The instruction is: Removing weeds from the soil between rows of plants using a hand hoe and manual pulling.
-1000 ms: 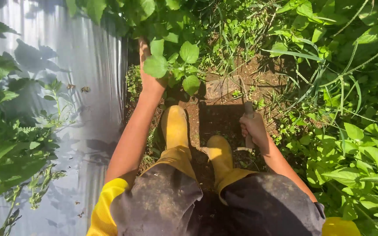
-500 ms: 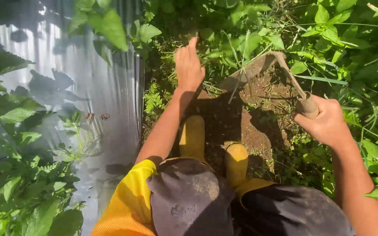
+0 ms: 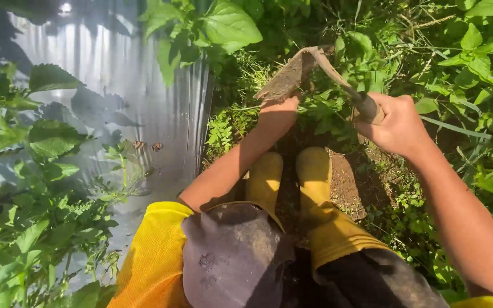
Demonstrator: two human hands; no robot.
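Rusty metal hoe blade (image 3: 292,74) raised above the weeds (image 3: 332,108), its handle clamped in my right hand (image 3: 395,122) | my left hand (image 3: 278,111) reaches into the weeds under the blade, fingers hidden, grip unclear | yellow boots (image 3: 315,177) on bare soil (image 3: 346,182) | silver plastic mulch sheet (image 3: 115,102) to my left
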